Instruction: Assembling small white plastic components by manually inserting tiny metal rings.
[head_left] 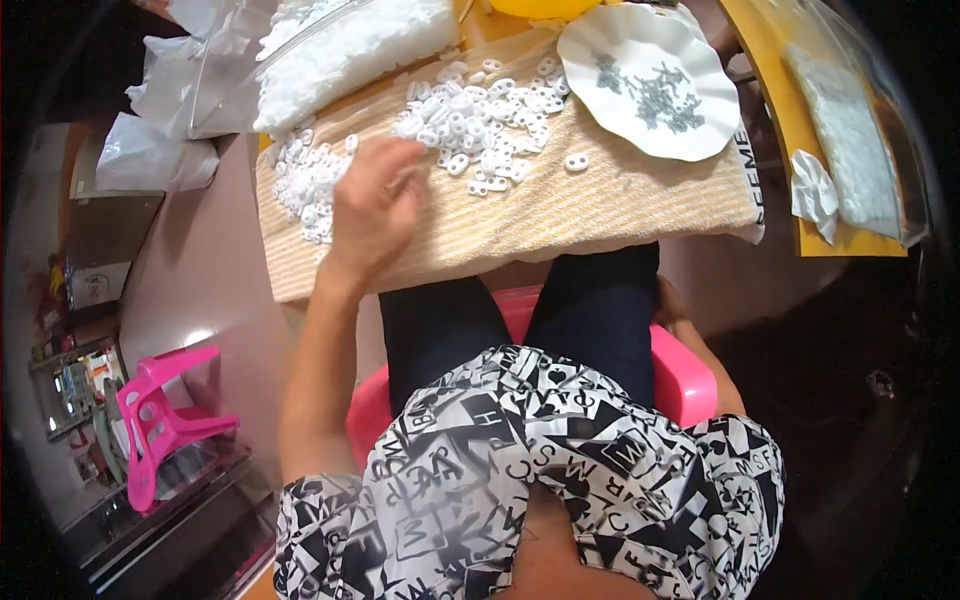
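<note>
Presently under way: handling of white pieces, spread as a left heap and a larger middle heap; by judgement, mid-course, with plenty left loose; which heap counts as done, cannot tell; no joined pieces can be made out
Left hand: one; above the striped cloth, between the heaps, curled narrow; blurred, so whether it grips anything cannot be told
Right hand: one; low, beside the pink seat; partly hidden; its opening and contents cannot be told
White pieces, count: two heaps, too dense to number singly; one loose piece, apart, near the plate
Plate: one; white, wavy-rimmed; bears small dark pieces, too fine to count
Clear bags: two; one full bag behind the heaps; one flatter bag at far right
Sundries: crumpled paper, one; yellow bowl, one, cut off above; pink stool, one, at left
</note>
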